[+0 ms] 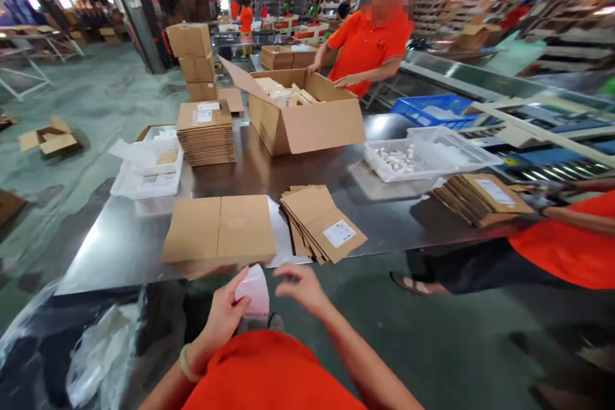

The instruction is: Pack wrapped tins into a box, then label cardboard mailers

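Observation:
My left hand [225,307] is closed on a small white sheet of paper [254,293], slightly curved, in front of my body at the table's near edge. Just to its right, apart from the sheet, my right hand [300,288] has its thumb and fingers parted, with nothing visible between them. Beyond my hands lies a flat brown carton stack [218,229] with a crease down the middle. Right of it, a fanned pile of flattened cartons [324,221] bears a white label [339,233] on top.
On the metal table [307,170] stand an open carton [321,128], a stack of flat cartons [206,141], white trays [148,173] and a white basket [391,166]. One co-worker [369,45] handles the open carton; another [567,243] is beside a carton pile [480,198] at right.

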The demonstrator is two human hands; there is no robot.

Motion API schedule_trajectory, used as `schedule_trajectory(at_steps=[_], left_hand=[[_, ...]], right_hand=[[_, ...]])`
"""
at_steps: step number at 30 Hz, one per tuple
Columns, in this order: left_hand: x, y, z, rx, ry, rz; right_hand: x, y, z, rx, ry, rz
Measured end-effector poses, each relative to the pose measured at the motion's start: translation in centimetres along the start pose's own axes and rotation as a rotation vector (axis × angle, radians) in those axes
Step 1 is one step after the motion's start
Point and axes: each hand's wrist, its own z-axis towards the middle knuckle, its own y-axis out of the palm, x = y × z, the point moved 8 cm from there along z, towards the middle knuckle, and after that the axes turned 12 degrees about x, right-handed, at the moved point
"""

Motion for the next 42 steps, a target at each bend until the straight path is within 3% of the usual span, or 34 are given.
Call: schedule_trajectory(at_steps=[2,3,7,9,10,12,14,16,18,24,29,32,34,37,39,42], left_hand=[[0.2,-1.0,0.0,0.096,-0.037,-0.073],[-0.1,-1.9,0.2,0.166,-0.072,-0.137],[-4.1,-5.2,1.2,0.496,-0.319,-0.469],[-6.7,-5.3,0.9,0.596,-0.513,-0.587],[-7.6,-4.7,0.5,0.584,-0.6,-0.635],[-7.8,-2.5,-0.1,0.438,-0.674,-0.722],[-6.3,-0.4,-0.3,0.236,-0.582,-0.743],[-4.6,0.4,-0.2,0.136,-0.431,-0.658],[-3.6,0.4,0.3,0.132,-0.337,-0.541],[-2.9,0.6,3.0,0.131,-0.28,-0.346],[-1.4,0.6,4.2,0.111,-0.194,-0.176],[-1.4,0.7,4.6,0.071,-0.216,-0.198],[-2.0,1.6,4.3,-0.026,-0.273,-0.259],[-3.4,3.1,3.4,-0.142,-0.383,-0.345],[-4.1,3.6,3.1,-0.125,-0.43,-0.406],[-4.5,4.1,3.4,-0.062,-0.432,-0.504]], right_hand=[[-2.0,5.7,-3.0,-0.353,-0.04,0.195],[-2.3,7.3,-4.0,-0.439,-0.017,0.237],[-1.5,9.1,-4.5,-0.461,0.162,0.276],[-1.1,9.1,-3.8,-0.418,0.234,0.334],[-1.0,9.1,-3.2,-0.375,0.266,0.353],[-0.8,9.0,-2.2,-0.269,0.302,0.348],[-1.0,9.0,-1.4,-0.201,0.31,0.321],[-1.3,9.2,-1.0,-0.2,0.315,0.306],[-1.9,9.0,-0.6,-0.206,0.296,0.29],[-3.3,6.7,0.8,-0.118,0.139,0.191],[-5.2,4.7,0.1,0.086,-0.202,0.051],[-7.1,3.6,-0.3,0.183,-0.404,-0.025],[-8.2,2.5,1.1,0.269,-0.457,-0.072],[-9.2,1.2,7.0,0.362,-0.382,-0.089],[-9.4,1.5,12.2,0.358,-0.287,-0.098],[-9.3,3.4,18.6,0.254,-0.202,-0.231]])
